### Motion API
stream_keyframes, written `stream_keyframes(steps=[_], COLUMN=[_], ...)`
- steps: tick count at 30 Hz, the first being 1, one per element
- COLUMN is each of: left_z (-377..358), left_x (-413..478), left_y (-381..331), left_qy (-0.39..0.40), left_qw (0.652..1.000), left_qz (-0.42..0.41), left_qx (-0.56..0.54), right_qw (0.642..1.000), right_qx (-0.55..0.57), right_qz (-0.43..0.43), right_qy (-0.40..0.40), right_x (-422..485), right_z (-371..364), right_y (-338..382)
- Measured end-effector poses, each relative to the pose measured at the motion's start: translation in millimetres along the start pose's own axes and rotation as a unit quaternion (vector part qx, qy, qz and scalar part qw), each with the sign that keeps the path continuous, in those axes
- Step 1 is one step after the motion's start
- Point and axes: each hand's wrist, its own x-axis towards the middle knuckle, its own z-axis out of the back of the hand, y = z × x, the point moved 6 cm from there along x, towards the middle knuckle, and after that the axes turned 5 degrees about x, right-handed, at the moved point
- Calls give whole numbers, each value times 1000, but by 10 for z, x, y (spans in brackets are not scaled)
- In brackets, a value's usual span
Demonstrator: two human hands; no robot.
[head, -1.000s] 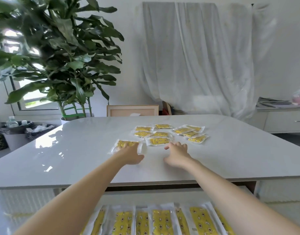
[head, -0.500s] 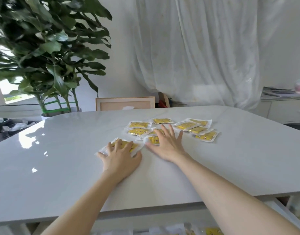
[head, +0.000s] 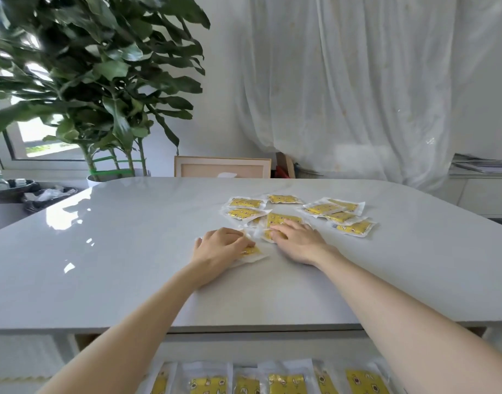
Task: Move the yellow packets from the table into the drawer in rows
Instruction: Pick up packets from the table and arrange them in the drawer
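left hand (head: 220, 245) fingers curled over a packet (head: 254, 251) at its 3 o'clock | right hand (head: 298, 240) flat, straight fingers on a second packet (head: 265, 234) at its 10 o'clock | hands apart | loose packets (head: 323, 209) on table (head: 130, 251), 11 to 2 o'clock of right hand | yellow print, clear-white edges | filed packets (head: 286, 383) in a row in drawer (head: 258, 354) at 6 o'clock

Both bare forearms are extended forward from the lower edge. The left hand (head: 221, 247) is laid palm down, its fingers curled onto a yellow packet (head: 251, 251). The right hand (head: 298, 241) is spread flat (fingers straight, angled leftward), just beside it.
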Motion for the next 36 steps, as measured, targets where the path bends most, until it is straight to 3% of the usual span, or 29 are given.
stream_keyframes(steps=[8,15,17,19,22,24,26,29,33,36], left_z=[36,91,131,261,491,504,465,389,302,281], left_x=[-285,-611,-644,-648,-705,-768,-811,-774,-712,-611], left_y=[13,-214,-210,-191,-83,25,98,80,-57,-23], left_qy=[68,154,132,60,-33,-10,36,58,64,64], left_qw=[988,981,983,986,969,962,964,963,975,968], left_qz=[80,79,79,88,151,206,229,221,196,202], left_qx=[-115,-92,-104,-132,-192,-180,-130,-144,-86,-132], right_qw=[998,993,996,999,992,984,988,982,981,966], right_qx=[-18,-75,-66,-29,106,178,144,99,129,228], right_qz=[-22,-58,-53,-32,-1,10,17,-10,-7,-9], right_qy=[61,69,30,-22,-64,-30,51,162,141,125], right_x=[-575,-1052,-1121,-1167,-1174,-1148,-1114,-1051,-927,-906], right_z=[78,189,214,249,345,334,201,-57,-89,-67], right_y=[86,309,398,473,617,742,837,819,752,710])
